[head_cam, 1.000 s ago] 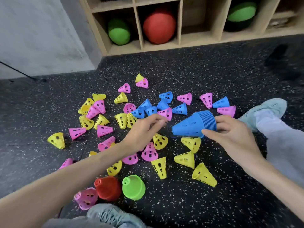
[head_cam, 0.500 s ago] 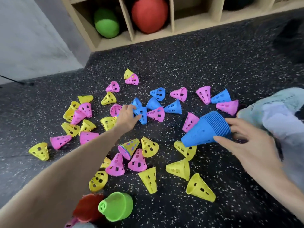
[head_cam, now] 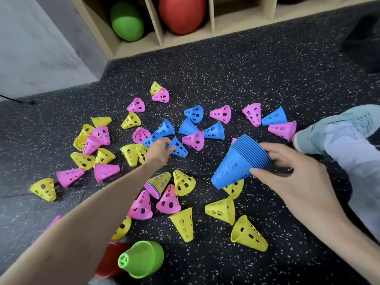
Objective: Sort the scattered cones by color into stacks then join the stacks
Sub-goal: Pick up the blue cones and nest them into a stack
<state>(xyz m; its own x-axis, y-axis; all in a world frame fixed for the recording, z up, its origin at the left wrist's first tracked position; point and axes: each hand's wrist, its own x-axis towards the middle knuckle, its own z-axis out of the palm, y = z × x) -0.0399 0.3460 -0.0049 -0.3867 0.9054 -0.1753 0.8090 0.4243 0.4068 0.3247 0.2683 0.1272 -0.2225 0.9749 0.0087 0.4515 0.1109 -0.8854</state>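
Perforated pink, yellow and blue cones lie scattered over the dark speckled floor. My right hand grips the wide end of a stack of blue cones, tilted with its tip down to the left. My left hand reaches into the middle of the scatter and pinches a loose blue cone. More blue cones lie just beyond it, one at the centre and one at the right. A green stack and a red stack lie near my body.
A wooden shelf unit at the back holds a green ball and a red ball. My shoe and trouser leg sit at the right. A grey wall stands at the back left.
My left hand reached forward from beside the blue stack to the blue cones in the middle and took hold of one. The right hand keeps the blue stack, now tilted tip-down.
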